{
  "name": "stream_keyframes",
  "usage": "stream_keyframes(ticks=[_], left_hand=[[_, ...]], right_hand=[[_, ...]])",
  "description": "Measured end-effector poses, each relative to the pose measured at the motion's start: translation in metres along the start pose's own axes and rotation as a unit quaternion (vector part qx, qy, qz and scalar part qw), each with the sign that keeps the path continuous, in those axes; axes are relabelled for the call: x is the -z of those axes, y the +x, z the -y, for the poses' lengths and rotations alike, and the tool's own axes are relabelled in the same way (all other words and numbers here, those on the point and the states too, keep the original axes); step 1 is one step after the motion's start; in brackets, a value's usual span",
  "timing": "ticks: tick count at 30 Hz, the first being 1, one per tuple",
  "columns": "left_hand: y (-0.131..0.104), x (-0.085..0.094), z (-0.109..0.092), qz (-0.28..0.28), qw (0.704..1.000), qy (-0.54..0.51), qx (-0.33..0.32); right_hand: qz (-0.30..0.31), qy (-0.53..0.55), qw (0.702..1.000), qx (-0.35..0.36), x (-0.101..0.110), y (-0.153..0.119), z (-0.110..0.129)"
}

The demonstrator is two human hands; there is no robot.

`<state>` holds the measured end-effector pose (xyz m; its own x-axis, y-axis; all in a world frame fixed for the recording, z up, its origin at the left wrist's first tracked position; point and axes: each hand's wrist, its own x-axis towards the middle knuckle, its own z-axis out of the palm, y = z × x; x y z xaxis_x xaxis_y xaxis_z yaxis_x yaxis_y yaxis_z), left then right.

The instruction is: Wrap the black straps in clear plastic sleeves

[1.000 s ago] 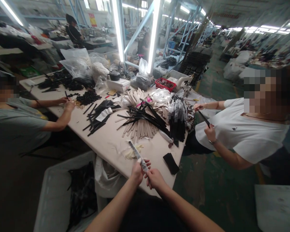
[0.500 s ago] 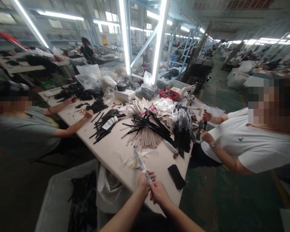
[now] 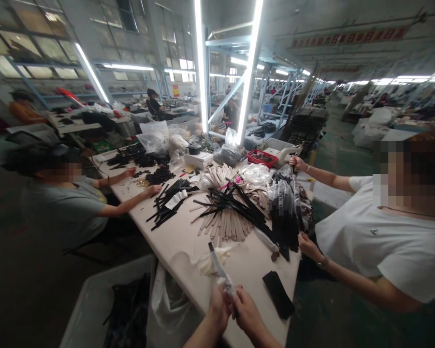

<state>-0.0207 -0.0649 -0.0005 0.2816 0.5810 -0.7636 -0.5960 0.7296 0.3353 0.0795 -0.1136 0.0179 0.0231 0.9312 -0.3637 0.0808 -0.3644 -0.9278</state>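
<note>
A narrow strap with a dark tip, mostly covered in whitish wrapping, points away from me over the near end of the table. My left hand is closed around its near part. Beside it, my right hand is also closed on the strap's near end, touching the left. Crumpled pale wrapping lies on the table just behind the strap. To the right of my hands is a stack of black flat pieces. The fingertips are partly hidden.
Beige strips and black strips are heaped mid-table, with wrapped black straps at right. Co-workers sit left and stand right. A bin stands below the table's left edge. Behind are a red basket and lit posts.
The view has tilted upward and shifted. My hands have drawn closer together around the strap's near end. The right co-worker's hands have moved apart, one reaching farther across the table.
</note>
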Motion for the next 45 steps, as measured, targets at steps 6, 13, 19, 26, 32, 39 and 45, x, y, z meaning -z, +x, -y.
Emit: stream_keyframes(ticks=[6,13,19,26,32,39,45], left_hand=[[0.018,-0.026,-0.118,0.033,0.995,-0.043,-0.088],[0.038,-0.045,-0.162,0.045,0.977,-0.043,-0.203],[0.008,-0.066,-0.125,0.146,0.947,0.068,-0.277],[-0.028,-0.067,-0.052,0.202,0.903,0.274,-0.262],[-0.029,-0.066,-0.041,0.102,0.914,0.234,-0.314],[0.005,-0.015,-0.014,0.076,0.889,0.334,-0.304],[0.019,0.002,0.009,0.058,0.908,0.309,-0.277]], right_hand=[[0.035,-0.156,0.980,0.121,0.019,-0.028,-0.003],[0.015,-0.218,0.972,0.084,0.036,-0.038,-0.051],[0.030,-0.110,0.992,0.051,0.045,0.007,-0.001],[-0.005,-0.105,0.961,0.258,0.057,0.081,0.159],[0.072,-0.225,0.922,0.308,0.057,0.075,0.171],[0.043,-0.177,0.925,0.333,0.064,0.068,0.212],[0.004,-0.080,0.944,0.319,0.069,0.071,0.228]])
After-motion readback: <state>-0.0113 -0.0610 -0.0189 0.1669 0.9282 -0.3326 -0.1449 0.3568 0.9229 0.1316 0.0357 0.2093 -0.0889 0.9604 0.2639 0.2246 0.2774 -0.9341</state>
